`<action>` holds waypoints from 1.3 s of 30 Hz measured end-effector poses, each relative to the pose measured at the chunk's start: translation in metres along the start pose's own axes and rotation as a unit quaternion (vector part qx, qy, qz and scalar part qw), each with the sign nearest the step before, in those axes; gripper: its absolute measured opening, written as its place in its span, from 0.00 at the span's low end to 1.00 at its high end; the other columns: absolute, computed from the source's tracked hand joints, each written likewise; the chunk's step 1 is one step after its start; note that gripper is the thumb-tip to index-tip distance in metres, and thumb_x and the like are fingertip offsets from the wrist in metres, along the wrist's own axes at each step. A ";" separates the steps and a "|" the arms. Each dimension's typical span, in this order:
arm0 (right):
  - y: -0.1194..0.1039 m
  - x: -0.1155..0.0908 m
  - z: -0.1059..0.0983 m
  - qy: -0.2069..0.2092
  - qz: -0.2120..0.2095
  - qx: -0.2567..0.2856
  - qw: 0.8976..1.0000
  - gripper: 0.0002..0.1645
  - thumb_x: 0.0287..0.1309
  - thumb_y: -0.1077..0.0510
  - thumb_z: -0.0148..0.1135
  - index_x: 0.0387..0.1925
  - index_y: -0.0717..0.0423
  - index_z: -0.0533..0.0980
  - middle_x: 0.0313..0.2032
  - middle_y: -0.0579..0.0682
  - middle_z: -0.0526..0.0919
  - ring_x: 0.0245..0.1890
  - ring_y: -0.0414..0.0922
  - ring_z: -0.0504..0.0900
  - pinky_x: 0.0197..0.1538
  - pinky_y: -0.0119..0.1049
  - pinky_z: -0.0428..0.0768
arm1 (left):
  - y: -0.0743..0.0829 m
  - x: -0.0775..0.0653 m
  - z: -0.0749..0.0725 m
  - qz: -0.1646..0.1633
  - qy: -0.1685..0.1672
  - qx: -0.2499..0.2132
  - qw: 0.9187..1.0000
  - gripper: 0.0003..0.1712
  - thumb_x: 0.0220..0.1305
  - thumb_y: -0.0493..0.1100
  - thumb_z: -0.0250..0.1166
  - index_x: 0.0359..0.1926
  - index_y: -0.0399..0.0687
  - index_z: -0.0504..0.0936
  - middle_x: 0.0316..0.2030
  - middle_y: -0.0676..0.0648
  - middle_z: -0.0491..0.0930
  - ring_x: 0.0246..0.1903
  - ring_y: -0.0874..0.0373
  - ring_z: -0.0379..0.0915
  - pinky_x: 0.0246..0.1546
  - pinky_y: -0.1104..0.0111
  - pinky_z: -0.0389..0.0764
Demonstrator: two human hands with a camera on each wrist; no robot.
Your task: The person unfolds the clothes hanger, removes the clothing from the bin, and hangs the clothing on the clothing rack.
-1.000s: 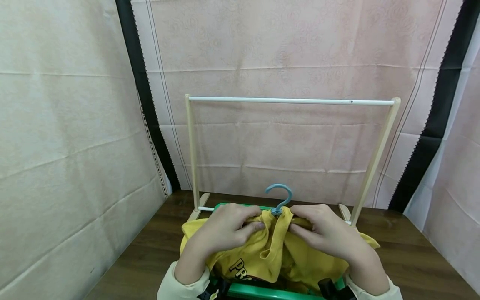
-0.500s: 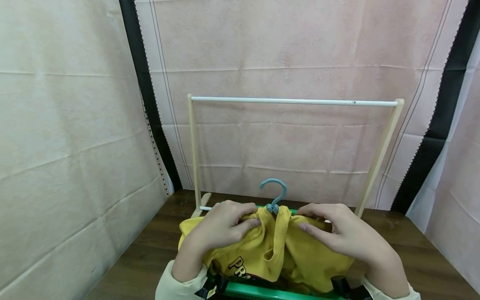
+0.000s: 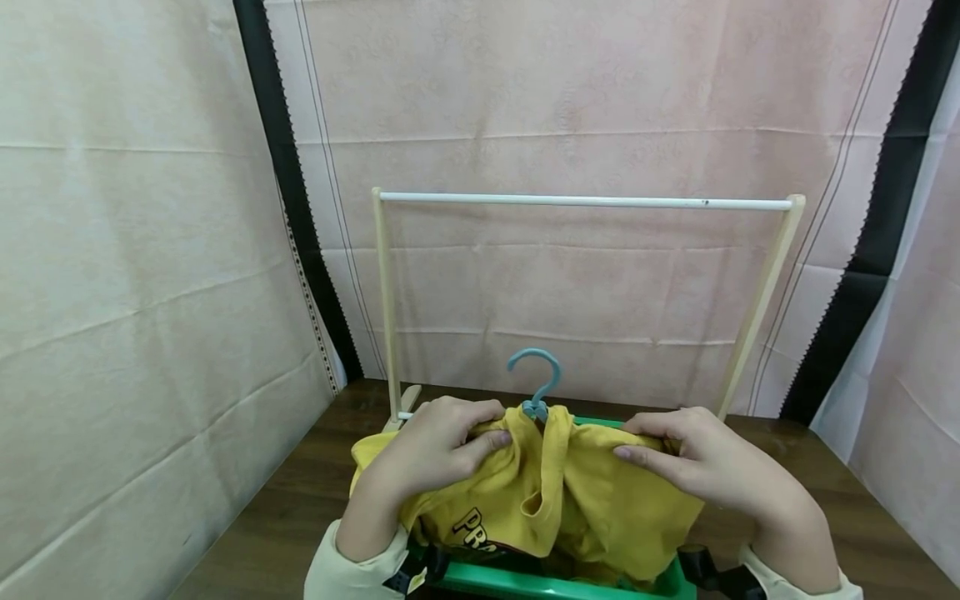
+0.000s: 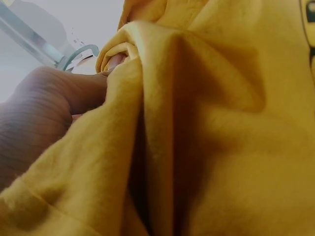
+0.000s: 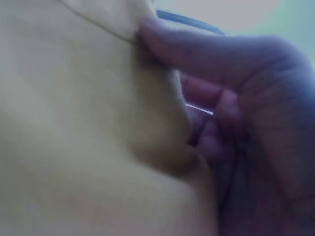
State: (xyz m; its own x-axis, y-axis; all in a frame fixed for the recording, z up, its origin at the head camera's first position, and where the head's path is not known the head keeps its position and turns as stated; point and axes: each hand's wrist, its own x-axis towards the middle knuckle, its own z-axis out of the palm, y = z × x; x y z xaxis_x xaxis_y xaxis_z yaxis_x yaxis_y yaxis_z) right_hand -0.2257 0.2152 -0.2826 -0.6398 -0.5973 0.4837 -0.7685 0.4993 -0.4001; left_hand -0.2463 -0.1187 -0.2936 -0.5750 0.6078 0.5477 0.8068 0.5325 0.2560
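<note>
"What's on the bench (image 3: pixel 262 533)?"

"Green container (image 3: pixel 540 588), yellow garment (image 3: pixel 630 517) above; left hand (image 3: pixel 442 446) and right hand (image 3: pixel 701 457) pinch its top edge, fingers nearly closed, flanking a blue hanger (image 3: pixel 536 408)."

"The step?"

"Likely dressing the hanger; next calls for straightening."

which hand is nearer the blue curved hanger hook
Left. The left hand pinches the yellow cloth garment just left of the blue curved hanger hook; the right hand pinches the garment farther off to the hook's right.
</note>
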 end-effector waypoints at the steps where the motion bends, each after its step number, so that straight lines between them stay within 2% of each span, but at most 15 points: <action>1: 0.001 0.000 0.000 0.000 -0.003 0.002 1.000 0.05 0.67 0.53 0.65 0.38 0.36 0.82 0.19 0.31 0.67 0.17 0.28 0.63 0.19 0.28 0.69 | 0.000 0.000 0.000 0.000 0.001 0.001 1.000 0.17 0.73 0.49 0.62 0.27 0.61 0.67 0.17 0.61 0.54 0.16 0.70 0.51 0.20 0.75 0.57; 10: 0.006 0.000 0.000 0.016 -0.029 0.006 0.999 0.09 0.67 0.58 0.65 0.40 0.36 0.82 0.21 0.33 0.69 0.18 0.28 0.64 0.20 0.28 0.70 | 0.001 0.001 0.000 -0.006 0.012 0.023 1.000 0.13 0.73 0.51 0.62 0.30 0.63 0.71 0.17 0.62 0.56 0.16 0.70 0.54 0.20 0.75 0.59; 14: 0.009 -0.001 0.000 0.029 -0.041 -0.001 0.999 0.11 0.66 0.60 0.66 0.40 0.37 0.82 0.20 0.32 0.69 0.17 0.28 0.64 0.20 0.27 0.70 | 0.002 0.001 -0.001 -0.017 0.024 0.041 0.999 0.04 0.72 0.53 0.63 0.38 0.63 0.81 0.23 0.68 0.71 0.20 0.70 0.63 0.23 0.73 0.67; 17: 0.011 -0.001 -0.001 0.040 -0.042 -0.012 0.998 0.11 0.66 0.60 0.66 0.40 0.36 0.82 0.20 0.31 0.69 0.17 0.27 0.64 0.21 0.26 0.70 | 0.002 0.001 -0.001 -0.027 0.035 0.045 0.998 0.05 0.70 0.53 0.65 0.43 0.63 0.84 0.32 0.70 0.79 0.25 0.71 0.70 0.27 0.72 0.72; 23: 0.013 0.000 -0.001 0.048 -0.036 -0.017 0.998 0.11 0.65 0.60 0.66 0.39 0.36 0.82 0.21 0.32 0.71 0.17 0.28 0.65 0.21 0.26 0.70 | 0.002 0.001 -0.002 -0.035 0.049 0.050 0.997 0.05 0.70 0.55 0.65 0.43 0.66 0.84 0.34 0.71 0.79 0.27 0.72 0.71 0.29 0.71 0.74; 30: 0.015 0.001 -0.002 0.058 -0.026 -0.028 0.998 0.11 0.66 0.61 0.66 0.38 0.37 0.82 0.21 0.32 0.72 0.17 0.30 0.66 0.21 0.28 0.70 | 0.002 -0.003 -0.005 -0.051 0.072 0.078 0.993 0.09 0.70 0.60 0.63 0.45 0.69 0.84 0.39 0.74 0.80 0.35 0.75 0.75 0.42 0.58 0.73; 36: 0.016 0.001 -0.003 0.068 -0.023 -0.034 0.997 0.12 0.66 0.61 0.66 0.36 0.37 0.81 0.21 0.34 0.73 0.18 0.31 0.67 0.21 0.27 0.69 | 0.001 -0.003 -0.009 -0.034 0.084 0.066 0.994 0.11 0.71 0.58 0.63 0.48 0.63 0.84 0.43 0.69 0.81 0.42 0.72 0.78 0.43 0.67 0.79; 39: 0.018 0.001 -0.003 0.075 -0.025 -0.039 0.996 0.12 0.66 0.61 0.66 0.36 0.36 0.81 0.21 0.34 0.74 0.17 0.31 0.67 0.21 0.26 0.69 | 0.000 -0.005 -0.013 -0.033 0.089 0.052 0.994 0.13 0.71 0.56 0.63 0.50 0.61 0.83 0.46 0.66 0.82 0.48 0.69 0.78 0.49 0.65 0.78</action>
State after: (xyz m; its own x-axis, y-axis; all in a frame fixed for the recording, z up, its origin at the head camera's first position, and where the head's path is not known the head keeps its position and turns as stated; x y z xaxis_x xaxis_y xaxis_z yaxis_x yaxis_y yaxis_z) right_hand -0.2404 0.2256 -0.2865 -0.5890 -0.5248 0.6146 -0.7928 0.5229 -0.3132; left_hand -0.2413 -0.1296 -0.2860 -0.5850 0.4607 0.6675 0.7446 0.6313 0.2168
